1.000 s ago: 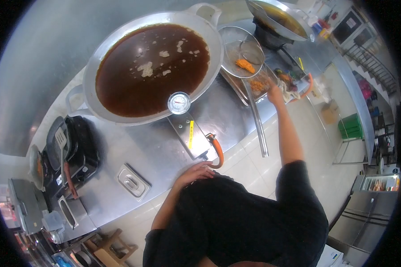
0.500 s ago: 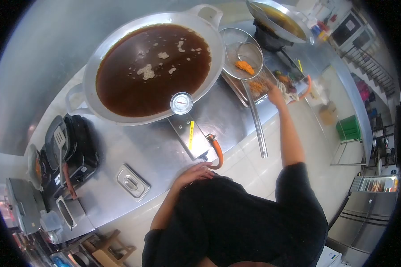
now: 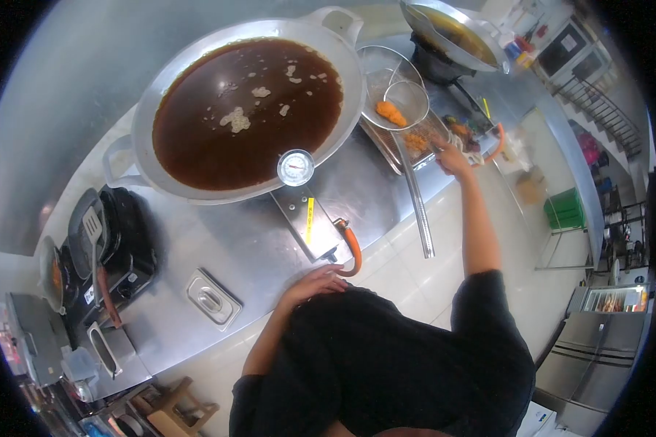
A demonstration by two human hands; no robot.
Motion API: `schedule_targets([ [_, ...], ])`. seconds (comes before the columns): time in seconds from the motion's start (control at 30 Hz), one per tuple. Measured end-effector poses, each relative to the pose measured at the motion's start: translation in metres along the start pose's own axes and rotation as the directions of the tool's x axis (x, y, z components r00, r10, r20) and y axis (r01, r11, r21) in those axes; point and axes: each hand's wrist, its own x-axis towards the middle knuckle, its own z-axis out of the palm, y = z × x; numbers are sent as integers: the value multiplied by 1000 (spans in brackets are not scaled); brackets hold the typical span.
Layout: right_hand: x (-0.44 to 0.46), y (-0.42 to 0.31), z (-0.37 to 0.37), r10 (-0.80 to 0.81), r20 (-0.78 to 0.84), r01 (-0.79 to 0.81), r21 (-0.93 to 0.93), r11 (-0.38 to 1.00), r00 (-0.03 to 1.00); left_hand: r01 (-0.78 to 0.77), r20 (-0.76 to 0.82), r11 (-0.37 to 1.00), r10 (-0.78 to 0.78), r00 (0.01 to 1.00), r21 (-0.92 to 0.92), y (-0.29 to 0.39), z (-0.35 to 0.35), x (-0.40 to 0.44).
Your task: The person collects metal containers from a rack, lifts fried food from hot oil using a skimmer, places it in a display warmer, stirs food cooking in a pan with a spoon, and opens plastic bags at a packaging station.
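My right hand (image 3: 453, 160) is closed at the tray's near edge, with what looks like the thin handle of a small wire skimmer (image 3: 424, 93) in its fingers. The skimmer's round head overlaps a large long-handled strainer (image 3: 418, 200), where an orange fried piece (image 3: 391, 113) lies. Under the strainer is a metal tray (image 3: 377, 143) with orange crumbs (image 3: 416, 141). My left hand (image 3: 315, 285) rests at the counter's front edge, fingers stretched out and holding nothing. It is beside an orange gas hose (image 3: 355, 251).
A large wok of dark brown oil (image 3: 248, 138) bears a dial thermometer (image 3: 295, 168) on its rim. Another wok (image 3: 455, 33) stands at the back right. A lidded steel container (image 3: 213, 299) and a black portable stove (image 3: 133, 244) with a spatula (image 3: 93, 227) are leftward.
The small skimmer's head has shifted toward me over the large strainer, and the orange piece now lies slightly further left. My right hand has turned a little; my left hand stays put.
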Motion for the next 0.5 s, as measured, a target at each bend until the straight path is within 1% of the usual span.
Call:
schedule_targets([
  [0.03,-4,-4,1,12,10,-13,21,1000,1000,0,4,1000,0,1000,7,0,0,0],
  [0.13,-4,-11,1,-10,94,10,0,1000,995,4,10,1000,-4,1000,27,1,-1,2],
  [0.23,-7,-25,2,-4,130,15,-80,997,991,16,3,999,-16,1000,32,6,3,-1],
  [0.33,-12,-35,3,45,172,-38,-46,998,984,12,0,1000,-12,1000,18,8,5,-1],
  [0.43,-9,-33,4,78,153,-84,31,996,985,22,-10,1000,-21,1000,8,6,5,-1],
  [0.5,-12,-34,5,84,152,-86,11,996,985,33,-22,999,-32,999,10,7,5,-2],
])
